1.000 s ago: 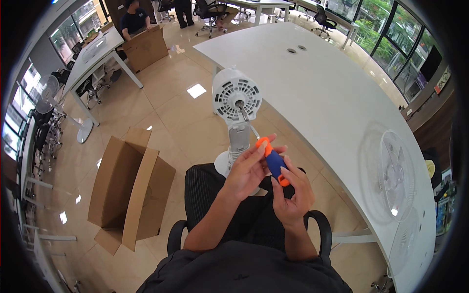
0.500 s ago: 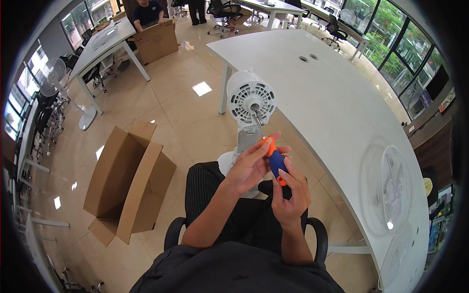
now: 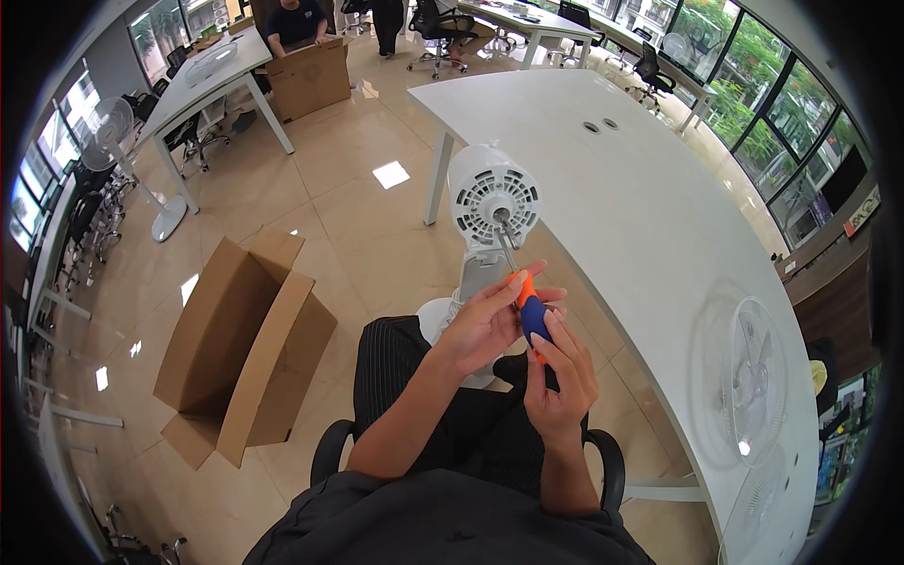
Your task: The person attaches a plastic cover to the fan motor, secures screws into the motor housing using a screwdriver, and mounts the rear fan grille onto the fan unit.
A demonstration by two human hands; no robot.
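I sit on a black chair with a white stand fan (image 3: 490, 202) in front of my knees, its motor head bare and facing me. An orange and blue screwdriver (image 3: 527, 311) points up at the middle of the fan's motor head, its metal shaft reaching the hub. My left hand (image 3: 485, 320) wraps the upper, orange part of the handle. My right hand (image 3: 560, 372) grips the lower, blue part from the right. The fan's round base (image 3: 435, 318) shows on the floor behind my left hand.
A long white table (image 3: 621, 179) runs along my right, with clear fan grilles (image 3: 749, 367) lying on its near end. An open cardboard box (image 3: 245, 344) lies on the tiled floor to my left. Farther back are desks, office chairs, another standing fan (image 3: 118, 132) and a seated person with a box.
The view has shifted, with the fan and my hands sitting a little higher and further right. Both hands stay on the screwdriver, which now points more squarely at the fan's hub.
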